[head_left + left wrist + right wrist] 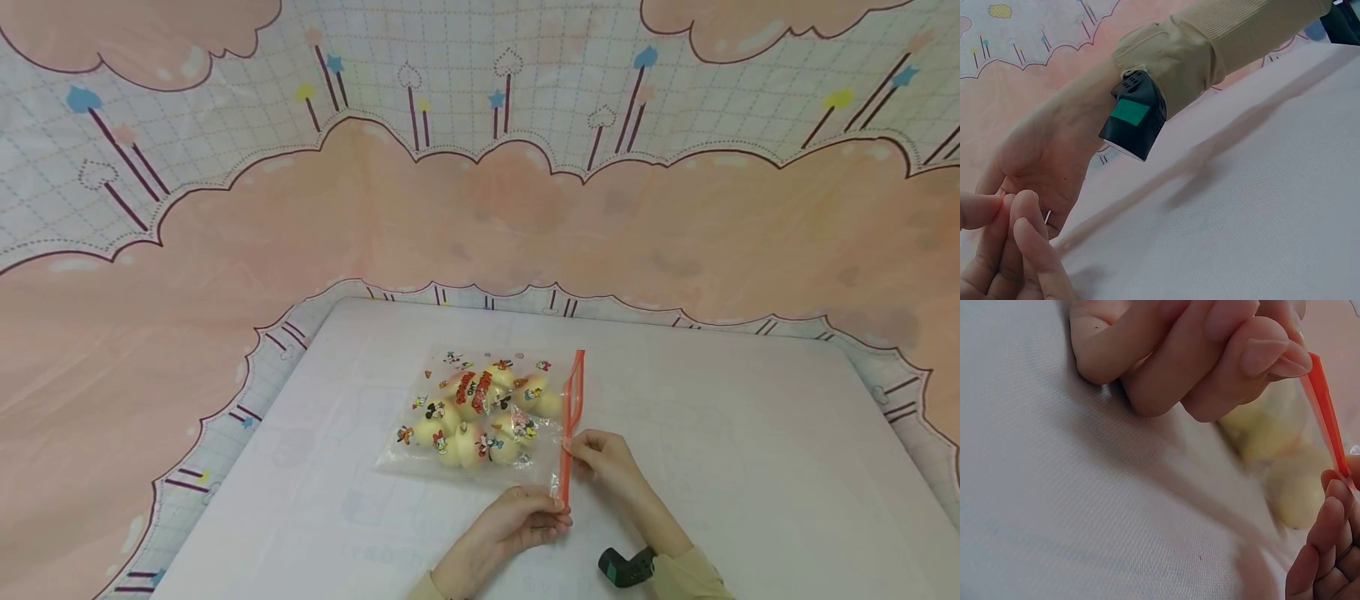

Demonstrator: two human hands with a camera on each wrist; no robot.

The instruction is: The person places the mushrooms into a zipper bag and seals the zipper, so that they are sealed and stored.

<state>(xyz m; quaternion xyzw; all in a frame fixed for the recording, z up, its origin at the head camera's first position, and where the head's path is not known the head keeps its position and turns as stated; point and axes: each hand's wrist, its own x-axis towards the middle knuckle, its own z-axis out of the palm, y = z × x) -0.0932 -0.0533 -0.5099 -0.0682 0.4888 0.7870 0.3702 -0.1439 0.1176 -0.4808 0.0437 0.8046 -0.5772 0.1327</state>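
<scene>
A clear zip bag [408, 460] with cartoon figures printed on it lies flat on the white table. Several round, pale yellow fruits [468, 446] with a pink blush, like peaches, are inside it. Along its right side runs a red zip edge [578, 375]. With thumb and fingers, my left hand [510, 525] pinches the near corner of that edge. My right hand [611, 467] pinches the same edge farther up, near its middle. In the right wrist view, the red strip [1329, 422] stretches between both hands, with blurred fruits [1297, 487] behind it.
The white-covered table [750, 433] extends around the bag on all sides. Behind it hangs a pink and white patterned cloth [480, 217]. A black wrist camera [626, 567] with a green label sits at the right sleeve's cuff.
</scene>
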